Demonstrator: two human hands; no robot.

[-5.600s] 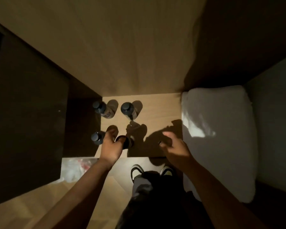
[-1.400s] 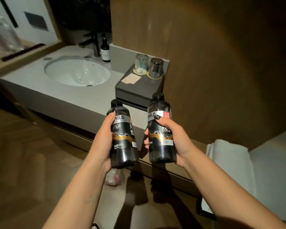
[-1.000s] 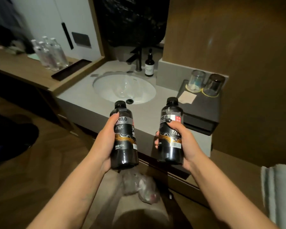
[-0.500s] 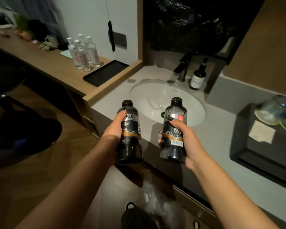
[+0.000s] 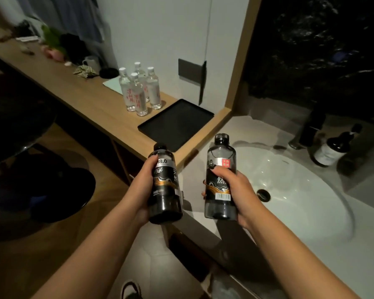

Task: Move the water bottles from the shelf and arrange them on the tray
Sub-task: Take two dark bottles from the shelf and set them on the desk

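I hold two dark water bottles upright in front of me. My left hand (image 5: 141,186) grips the left dark bottle (image 5: 165,186) around its label. My right hand (image 5: 235,190) grips the right dark bottle (image 5: 219,167), whose label bears a red square. A flat black tray (image 5: 175,124) lies bare on the wooden counter (image 5: 80,100), just beyond and above the bottles. Several clear water bottles (image 5: 139,91) with white caps stand on the counter to the left of the tray.
A white sink basin (image 5: 296,190) sits in the grey vanity top to my right, with a dark faucet (image 5: 313,128) and a dark soap bottle (image 5: 333,147) behind it. A plant, a mug and clutter (image 5: 73,55) line the counter's far left. A dark stool (image 5: 41,169) stands below.
I picked two dark bottles off the low shelf and turned left past the vanity. The tray and the clear bottles have come closer and moved toward the centre of view.
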